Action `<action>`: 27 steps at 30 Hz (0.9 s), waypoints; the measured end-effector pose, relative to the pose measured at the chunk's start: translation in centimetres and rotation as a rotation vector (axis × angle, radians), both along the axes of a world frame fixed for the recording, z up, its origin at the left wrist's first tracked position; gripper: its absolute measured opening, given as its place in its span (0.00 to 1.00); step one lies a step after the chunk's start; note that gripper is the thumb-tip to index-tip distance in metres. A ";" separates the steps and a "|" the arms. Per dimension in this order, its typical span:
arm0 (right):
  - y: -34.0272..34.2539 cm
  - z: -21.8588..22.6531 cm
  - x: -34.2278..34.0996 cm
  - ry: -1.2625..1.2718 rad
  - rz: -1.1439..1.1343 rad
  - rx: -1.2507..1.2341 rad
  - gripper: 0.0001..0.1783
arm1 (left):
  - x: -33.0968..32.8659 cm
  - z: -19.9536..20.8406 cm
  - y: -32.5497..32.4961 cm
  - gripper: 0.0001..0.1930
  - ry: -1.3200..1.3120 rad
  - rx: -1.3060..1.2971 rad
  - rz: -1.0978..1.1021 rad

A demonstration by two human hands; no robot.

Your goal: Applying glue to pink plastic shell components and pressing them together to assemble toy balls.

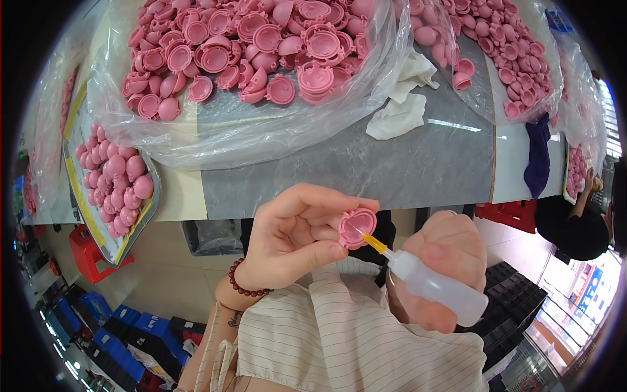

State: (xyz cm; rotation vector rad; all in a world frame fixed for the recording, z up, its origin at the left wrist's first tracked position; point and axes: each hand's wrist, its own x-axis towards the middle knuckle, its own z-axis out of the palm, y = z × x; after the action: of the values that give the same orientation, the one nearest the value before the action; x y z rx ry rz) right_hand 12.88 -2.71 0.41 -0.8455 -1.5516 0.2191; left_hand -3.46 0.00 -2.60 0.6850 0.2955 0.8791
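Over by the desk (261,189), the left hand (290,238) pinches a pink shell (366,219), the right hand (457,251) grips a white squeeze bottle (439,287), its yellow nozzle (375,244) aimed into the hollow, more shells (266,39) heaped beyond

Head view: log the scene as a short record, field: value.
left grip: pinching a pink cup piece, hollow side showing
right grip: around a white squeeze bottle
bottle tip: yellow nozzle with thin needle, pointed into the hollow; contact unclear
left wrist: dark red bead bracelet
gray tabletop: pink piece pile with clear plastic; white cloths
left side: tray with rounded pink pieces
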 end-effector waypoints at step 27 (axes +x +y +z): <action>-0.9 -0.6 1.2 0.256 0.095 -0.020 0.27 | 0.0 0.2 -0.3 0.19 0.034 0.129 0.162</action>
State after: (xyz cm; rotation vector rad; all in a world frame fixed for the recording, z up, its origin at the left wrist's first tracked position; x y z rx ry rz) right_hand 14.03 -3.60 -0.20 -0.7293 -1.3523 0.3973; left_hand -3.49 -0.28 -2.41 0.8044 0.3301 1.0483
